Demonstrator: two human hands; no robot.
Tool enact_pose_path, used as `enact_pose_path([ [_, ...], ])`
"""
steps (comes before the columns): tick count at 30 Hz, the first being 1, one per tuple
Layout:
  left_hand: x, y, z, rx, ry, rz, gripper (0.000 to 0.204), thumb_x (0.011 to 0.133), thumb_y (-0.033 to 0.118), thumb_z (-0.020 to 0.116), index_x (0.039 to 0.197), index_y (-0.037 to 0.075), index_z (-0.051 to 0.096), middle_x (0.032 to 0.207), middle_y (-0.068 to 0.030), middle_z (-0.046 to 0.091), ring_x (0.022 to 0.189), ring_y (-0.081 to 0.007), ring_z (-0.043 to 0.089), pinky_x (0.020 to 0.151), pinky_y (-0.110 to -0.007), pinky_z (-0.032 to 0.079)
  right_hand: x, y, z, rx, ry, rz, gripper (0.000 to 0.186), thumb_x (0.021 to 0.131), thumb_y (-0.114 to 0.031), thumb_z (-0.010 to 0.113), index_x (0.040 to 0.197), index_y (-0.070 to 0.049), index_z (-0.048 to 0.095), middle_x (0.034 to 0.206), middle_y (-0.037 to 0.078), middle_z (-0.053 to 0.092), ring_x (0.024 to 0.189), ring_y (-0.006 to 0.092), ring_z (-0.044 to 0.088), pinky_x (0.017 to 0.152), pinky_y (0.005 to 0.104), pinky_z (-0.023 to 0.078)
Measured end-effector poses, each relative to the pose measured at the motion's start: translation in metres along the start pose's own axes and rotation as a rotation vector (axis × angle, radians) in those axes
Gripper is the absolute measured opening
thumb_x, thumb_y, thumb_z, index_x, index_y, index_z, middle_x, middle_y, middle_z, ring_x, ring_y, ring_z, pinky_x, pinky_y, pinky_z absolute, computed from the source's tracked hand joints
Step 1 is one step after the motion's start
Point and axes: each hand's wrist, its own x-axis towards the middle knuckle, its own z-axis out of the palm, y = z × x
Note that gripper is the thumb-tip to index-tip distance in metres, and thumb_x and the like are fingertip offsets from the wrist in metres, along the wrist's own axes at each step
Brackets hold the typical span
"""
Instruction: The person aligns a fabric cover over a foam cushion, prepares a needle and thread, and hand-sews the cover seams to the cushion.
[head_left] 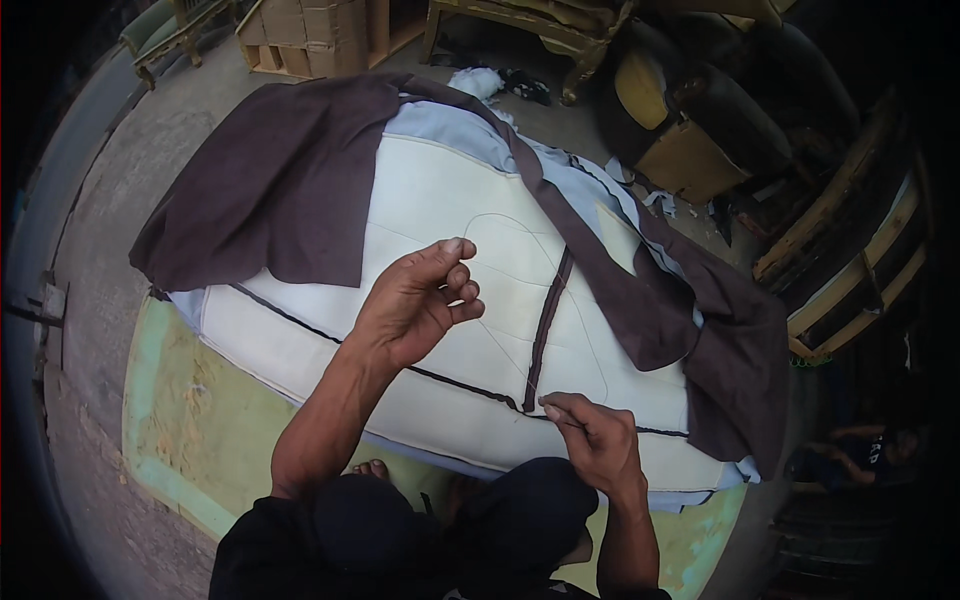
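Observation:
Across my lap lies a white padded cover point(430, 185) with dark piping sewn along its seams. Above its middle, my left hand point(420, 300) is raised, thumb and forefinger pinched on a thin thread point(497, 215). The thread loops loosely over the white fabric, and one stretch slants down toward the piping corner. A needle, if there is one, is too small to make out. Close by the lower end of the short dark piping strip point(548, 325), my right hand point(600, 435) has its thumb and forefinger pressed together. What they hold is hidden.
Dark brown fabric point(270, 190) drapes over the cover's left side, with more brown cloth point(745, 350) on the right. Beneath is a worn green-yellow surface point(200, 400). Wooden furniture frames point(860, 270) and old seats stand around. Another person point(860, 455) sits at the far right.

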Motion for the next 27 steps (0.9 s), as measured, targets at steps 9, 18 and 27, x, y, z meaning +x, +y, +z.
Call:
enact_pose_path([
  [9,-0.026,0.086,-0.101,-0.050,0.398,0.481,0.014,0.096,0.023,0.067,0.101,0.010,0.063,0.079,0.0019,0.058,0.076,-0.0123,0.056,0.067,-0.025,0.044,0.003,0.047,-0.017,-0.420,-0.091,0.487,0.021,0.089,-0.022,0.068,0.098,-0.005,0.076,0.066,0.015,0.066,0.059,0.0245,0.062,0.065,0.0365,0.049],
  [18,-0.023,0.106,-0.125,-0.144,0.430,0.587,0.012,0.098,0.023,0.064,0.099,0.011,0.063,0.081,0.0011,0.060,0.068,-0.0101,0.054,0.062,-0.025,0.041,0.060,0.070,-0.033,-0.922,-0.461,0.715,0.023,0.077,-0.036,0.075,0.096,-0.024,0.080,0.098,0.009,0.076,0.095,0.0294,0.071,0.090,0.0397,0.054],
  [27,-0.031,0.113,-0.122,-0.120,0.488,0.647,0.015,0.097,0.024,0.066,0.100,0.009,0.063,0.072,0.0046,0.053,0.053,-0.0032,0.041,0.048,-0.019,0.031,0.097,0.066,-0.036,-1.123,-0.407,0.771,0.046,0.072,-0.037,0.080,0.113,-0.015,0.074,0.112,0.012,0.072,0.106,0.0300,0.068,0.095,0.0406,0.052],
])
